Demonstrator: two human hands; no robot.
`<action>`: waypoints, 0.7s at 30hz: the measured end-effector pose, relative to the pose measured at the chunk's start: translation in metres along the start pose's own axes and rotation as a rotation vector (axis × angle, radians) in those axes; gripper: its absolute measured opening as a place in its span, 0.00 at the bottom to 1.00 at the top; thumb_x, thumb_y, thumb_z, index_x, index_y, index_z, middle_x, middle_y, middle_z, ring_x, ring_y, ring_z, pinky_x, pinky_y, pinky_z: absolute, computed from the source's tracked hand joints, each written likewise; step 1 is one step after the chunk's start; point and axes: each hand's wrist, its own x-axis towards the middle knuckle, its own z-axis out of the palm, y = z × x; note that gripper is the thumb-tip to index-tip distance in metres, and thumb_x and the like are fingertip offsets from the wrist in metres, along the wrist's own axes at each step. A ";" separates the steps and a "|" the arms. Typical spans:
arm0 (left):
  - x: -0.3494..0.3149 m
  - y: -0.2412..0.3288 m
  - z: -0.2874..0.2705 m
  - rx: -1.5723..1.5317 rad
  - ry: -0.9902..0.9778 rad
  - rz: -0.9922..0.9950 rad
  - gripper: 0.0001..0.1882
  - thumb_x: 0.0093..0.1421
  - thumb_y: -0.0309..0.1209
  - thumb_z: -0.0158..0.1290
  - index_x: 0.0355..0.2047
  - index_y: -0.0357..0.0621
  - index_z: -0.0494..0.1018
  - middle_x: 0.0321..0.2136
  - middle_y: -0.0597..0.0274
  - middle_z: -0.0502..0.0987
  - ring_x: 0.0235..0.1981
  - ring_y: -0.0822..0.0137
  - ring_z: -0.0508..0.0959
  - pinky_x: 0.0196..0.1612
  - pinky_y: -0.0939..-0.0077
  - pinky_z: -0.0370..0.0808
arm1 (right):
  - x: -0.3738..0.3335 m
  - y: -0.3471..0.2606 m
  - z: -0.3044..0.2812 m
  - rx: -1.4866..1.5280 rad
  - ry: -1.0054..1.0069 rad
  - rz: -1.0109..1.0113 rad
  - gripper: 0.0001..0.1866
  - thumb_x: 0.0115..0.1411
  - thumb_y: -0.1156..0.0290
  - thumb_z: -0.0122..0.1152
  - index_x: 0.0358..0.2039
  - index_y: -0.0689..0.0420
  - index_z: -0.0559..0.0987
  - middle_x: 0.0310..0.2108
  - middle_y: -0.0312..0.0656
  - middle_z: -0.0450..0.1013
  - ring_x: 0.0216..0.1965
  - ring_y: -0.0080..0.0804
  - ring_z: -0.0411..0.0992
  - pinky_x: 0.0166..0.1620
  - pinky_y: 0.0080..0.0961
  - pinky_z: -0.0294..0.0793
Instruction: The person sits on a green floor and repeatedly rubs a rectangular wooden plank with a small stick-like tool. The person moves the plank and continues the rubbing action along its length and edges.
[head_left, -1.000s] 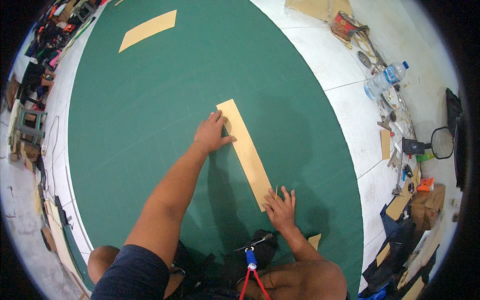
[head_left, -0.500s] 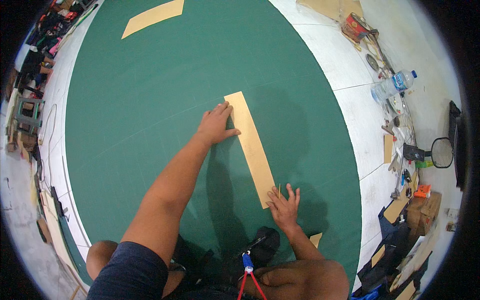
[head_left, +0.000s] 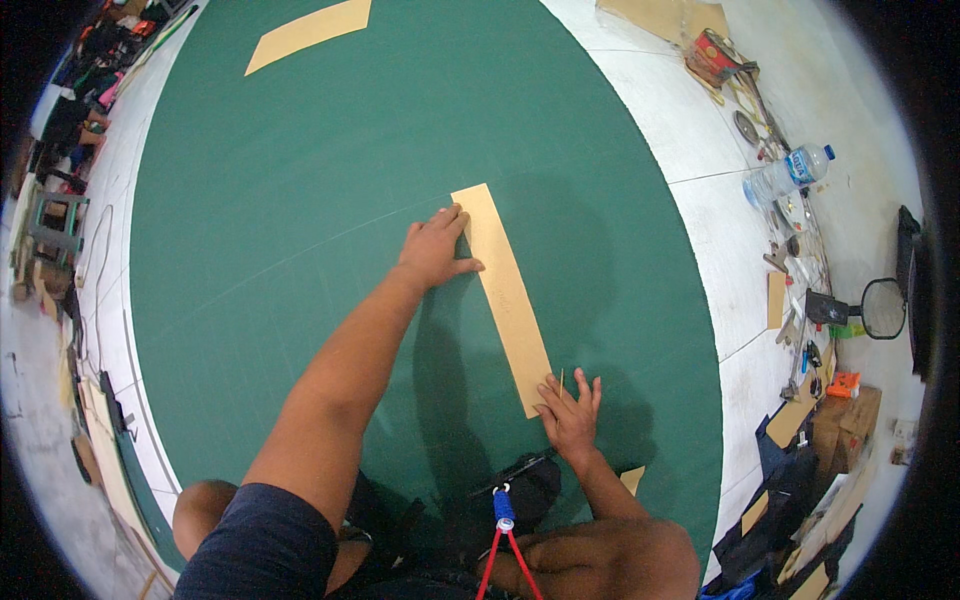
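A long tan card strip (head_left: 508,305) lies slantwise on a large sheet of green cloth (head_left: 300,160). My left hand (head_left: 436,248) presses on its far left edge, thumb and fingers apart. At the strip's near end, my right hand (head_left: 571,412) touches the right edge with its fingertips. Between those fingers a thin yellowish stick (head_left: 561,380) stands up; its lower end is hidden. Another tan card piece (head_left: 310,35) lies on the cloth at the far left, and a small tan piece (head_left: 632,478) is beside my right forearm. Faint pale lines cross the cloth.
White floor tiles (head_left: 690,240) border the cloth. Along the right wall are a plastic water bottle (head_left: 788,175), a red tin (head_left: 712,57), a round mirror (head_left: 884,306), a cardboard box (head_left: 846,428) and dark fabric (head_left: 765,500). Assorted clutter (head_left: 75,130) lines the left side.
The red cord with its blue clip hanging in front of me has swung slightly right. Both hands and the strip stay practically where they were.
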 end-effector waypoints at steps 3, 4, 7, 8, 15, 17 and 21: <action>-0.002 -0.003 0.002 0.012 0.008 -0.012 0.53 0.52 0.57 0.68 0.72 0.47 0.59 0.74 0.56 0.56 0.74 0.58 0.57 0.71 0.54 0.58 | 0.000 0.000 0.002 0.010 -0.006 -0.004 0.18 0.64 0.58 0.65 0.54 0.45 0.82 0.63 0.32 0.74 0.71 0.55 0.56 0.72 0.69 0.43; -0.002 -0.004 0.003 0.015 0.013 -0.015 0.53 0.52 0.57 0.68 0.72 0.47 0.59 0.74 0.56 0.56 0.74 0.58 0.57 0.71 0.54 0.57 | 0.000 -0.001 0.002 0.013 -0.009 -0.001 0.19 0.64 0.58 0.65 0.54 0.44 0.82 0.63 0.32 0.74 0.71 0.55 0.56 0.72 0.69 0.43; -0.001 -0.007 0.005 0.008 0.012 -0.020 0.54 0.52 0.57 0.68 0.72 0.47 0.59 0.74 0.56 0.56 0.74 0.57 0.57 0.72 0.53 0.57 | 0.001 -0.003 0.001 0.010 -0.013 0.005 0.19 0.64 0.58 0.65 0.54 0.45 0.82 0.63 0.31 0.74 0.71 0.55 0.57 0.72 0.69 0.43; 0.000 -0.007 0.006 0.004 0.016 -0.018 0.54 0.52 0.57 0.68 0.72 0.46 0.59 0.74 0.55 0.56 0.74 0.57 0.57 0.71 0.53 0.57 | 0.001 -0.004 0.000 0.007 -0.013 0.008 0.19 0.64 0.58 0.65 0.54 0.45 0.82 0.63 0.31 0.74 0.71 0.55 0.57 0.72 0.69 0.43; 0.005 -0.015 0.014 0.038 0.031 -0.004 0.55 0.51 0.58 0.68 0.72 0.45 0.58 0.74 0.53 0.56 0.74 0.52 0.58 0.71 0.49 0.59 | -0.002 -0.004 0.001 0.015 -0.040 0.039 0.20 0.65 0.58 0.64 0.57 0.46 0.81 0.65 0.34 0.72 0.70 0.55 0.58 0.72 0.67 0.44; 0.014 -0.020 0.018 -0.001 0.008 0.007 0.57 0.50 0.60 0.68 0.72 0.43 0.58 0.74 0.52 0.56 0.73 0.50 0.58 0.71 0.47 0.58 | 0.001 0.001 0.001 0.055 -0.031 0.062 0.21 0.65 0.59 0.64 0.58 0.46 0.80 0.65 0.35 0.71 0.70 0.54 0.59 0.72 0.65 0.44; 0.011 -0.011 0.017 0.023 0.040 0.026 0.65 0.45 0.67 0.67 0.72 0.39 0.55 0.74 0.47 0.53 0.74 0.47 0.55 0.73 0.47 0.55 | 0.001 0.003 -0.002 0.108 0.035 0.049 0.21 0.65 0.62 0.65 0.58 0.51 0.79 0.64 0.39 0.73 0.70 0.53 0.60 0.73 0.63 0.44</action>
